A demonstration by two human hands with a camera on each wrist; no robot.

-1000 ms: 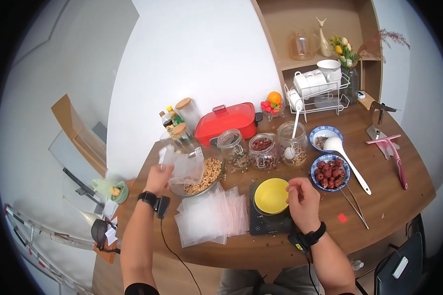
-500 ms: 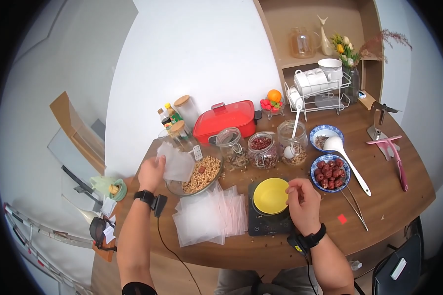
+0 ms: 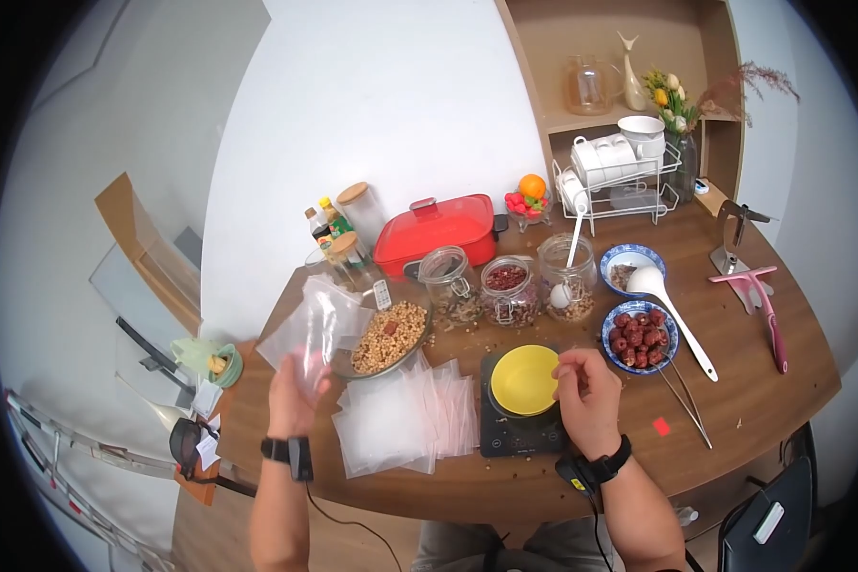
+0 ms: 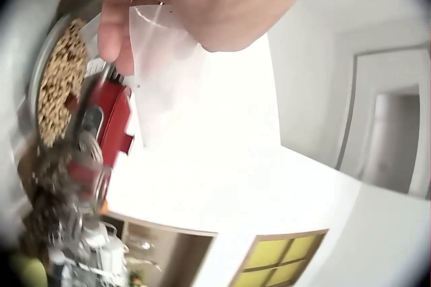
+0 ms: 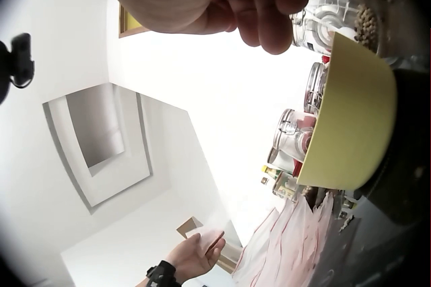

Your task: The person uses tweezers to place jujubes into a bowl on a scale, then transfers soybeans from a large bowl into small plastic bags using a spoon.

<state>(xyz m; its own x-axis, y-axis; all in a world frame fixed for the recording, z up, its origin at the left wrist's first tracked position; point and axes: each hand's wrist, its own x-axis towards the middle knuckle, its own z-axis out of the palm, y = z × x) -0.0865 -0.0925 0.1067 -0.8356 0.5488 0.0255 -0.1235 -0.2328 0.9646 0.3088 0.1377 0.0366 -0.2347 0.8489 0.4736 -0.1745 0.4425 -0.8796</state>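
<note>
My left hand (image 3: 296, 396) holds clear plastic bags (image 3: 322, 324), raised at the left of the glass bowl of peanuts (image 3: 391, 341). In the left wrist view a translucent bag (image 4: 158, 78) hangs beside the thumb and fingers. My right hand (image 3: 589, 400) hangs loosely curled and holds nothing, just right of the yellow bowl (image 3: 524, 379). That bowl sits on a black kitchen scale (image 3: 520, 439). Between the scale and my left hand lies a spread pile of flat bags (image 3: 391, 429), some with pink edges.
Three glass jars (image 3: 510, 296) stand behind the scale, with a red electric pan (image 3: 439, 238) further back. To the right are a blue-patterned bowl of red dates (image 3: 639, 336), tongs (image 3: 688, 405), a white ladle (image 3: 672, 315) and a pink squeegee (image 3: 772, 319). A cup rack (image 3: 620, 186) stands behind.
My left hand has drawn back toward me and turned, and the held bags now spread above the fingers. The right hand has stayed beside the yellow bowl.
</note>
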